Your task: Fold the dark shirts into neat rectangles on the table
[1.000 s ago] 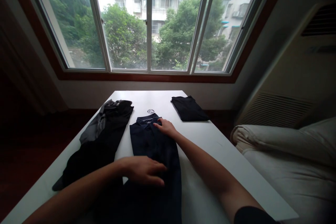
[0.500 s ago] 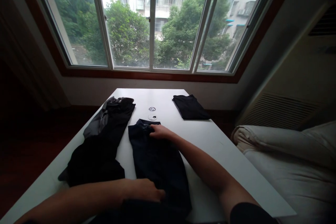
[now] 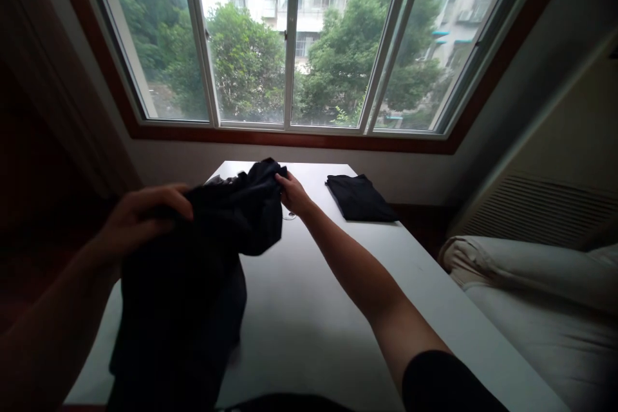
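A dark navy pair of trousers (image 3: 193, 270) is lifted off the table and hangs between my two hands, its lower part drooping toward me at the left. My left hand (image 3: 145, 212) is closed on its upper left part, thumb and fingers pinching the cloth. With my right hand (image 3: 293, 194) I grip the far upper corner, over the far part of the white table (image 3: 309, 309). The cloth is bunched and very dark, so its details are hard to make out. Behind it, only a bit of a grey garment (image 3: 223, 179) shows.
A folded black garment (image 3: 361, 198) lies at the table's far right edge. To the right stands a pale sofa (image 3: 531, 277). A window (image 3: 290, 38) with a brown frame spans the wall ahead. A round table insert (image 3: 290, 215) is partly hidden by the trousers.
The navy trousers lay flat on the table and are now raised and moved left. Both hands have risen, the left one going far to the left. The dark clothes on the left are now mostly hidden.
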### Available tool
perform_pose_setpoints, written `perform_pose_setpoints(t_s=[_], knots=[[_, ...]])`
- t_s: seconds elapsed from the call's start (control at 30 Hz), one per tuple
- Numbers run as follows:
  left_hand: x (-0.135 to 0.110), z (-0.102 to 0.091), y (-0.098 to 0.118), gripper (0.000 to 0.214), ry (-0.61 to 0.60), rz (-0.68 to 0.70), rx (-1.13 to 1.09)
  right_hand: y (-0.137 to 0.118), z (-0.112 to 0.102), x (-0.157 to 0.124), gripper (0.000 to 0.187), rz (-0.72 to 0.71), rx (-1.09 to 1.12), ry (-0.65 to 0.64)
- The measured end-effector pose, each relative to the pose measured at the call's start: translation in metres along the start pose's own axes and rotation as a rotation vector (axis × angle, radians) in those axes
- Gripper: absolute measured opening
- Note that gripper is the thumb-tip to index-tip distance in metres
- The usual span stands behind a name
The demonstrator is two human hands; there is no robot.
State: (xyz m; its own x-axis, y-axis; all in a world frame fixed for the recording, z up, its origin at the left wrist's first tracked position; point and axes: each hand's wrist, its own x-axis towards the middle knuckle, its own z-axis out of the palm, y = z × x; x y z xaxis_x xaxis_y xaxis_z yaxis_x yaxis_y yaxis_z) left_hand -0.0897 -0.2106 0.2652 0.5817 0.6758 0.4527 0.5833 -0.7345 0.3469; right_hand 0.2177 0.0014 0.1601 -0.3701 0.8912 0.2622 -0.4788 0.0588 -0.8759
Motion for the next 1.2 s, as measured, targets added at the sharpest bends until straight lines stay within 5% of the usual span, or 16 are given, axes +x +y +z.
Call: perform_pose_setpoints(t_s=[0.07,0.13,0.2,0.3,0.37,0.6,0.8,0.9,1.0,1.1,1.2], knots=[[0.014,-0.018,-0.015,0.024,0.208,-0.081,0.025,0.0,0.013,0.024,0.04,0.033,-0.069,-0.05],[0.029,-0.018,-0.028,0.03,0.278,-0.149,0.093,0.009,0.015,0.038,0.041,0.122,-0.244,-0.023],[0.038,0.0,-0.041,0.034,0.15,-0.196,0.174,0.025,0.004,0.04,0.04,0.192,-0.443,0.036],[0.035,0.045,-0.063,0.04,-0.21,-0.198,0.148,0.051,-0.028,0.028,0.031,0.29,-0.612,-0.081],[0.028,0.077,-0.076,0.041,-0.334,-0.188,0.124,0.063,-0.057,0.016,0.026,0.287,-0.746,-0.094],[0.031,0.163,-0.107,0.036,-0.409,-0.169,0.223,0.041,-0.165,-0.009,0.027,0.163,-1.437,0.365],[0.058,0.22,-0.154,0.054,-0.322,-0.48,0.598,0.016,-0.24,-0.032,0.042,0.306,-1.71,0.727],[0.071,0.228,-0.183,0.065,-0.273,-0.646,0.612,0.017,-0.261,-0.038,0.056,0.359,-1.78,0.806],[0.078,0.227,-0.204,0.067,-0.235,-0.745,0.596,0.018,-0.271,-0.035,0.047,0.356,-1.827,0.852],[0.079,0.227,-0.212,0.066,-0.213,-0.753,0.596,0.013,-0.277,-0.032,0.034,0.375,-1.754,0.889],[0.076,0.23,-0.212,0.065,-0.181,-0.722,0.614,0.003,-0.278,-0.033,0.04,0.356,-1.614,0.935]])
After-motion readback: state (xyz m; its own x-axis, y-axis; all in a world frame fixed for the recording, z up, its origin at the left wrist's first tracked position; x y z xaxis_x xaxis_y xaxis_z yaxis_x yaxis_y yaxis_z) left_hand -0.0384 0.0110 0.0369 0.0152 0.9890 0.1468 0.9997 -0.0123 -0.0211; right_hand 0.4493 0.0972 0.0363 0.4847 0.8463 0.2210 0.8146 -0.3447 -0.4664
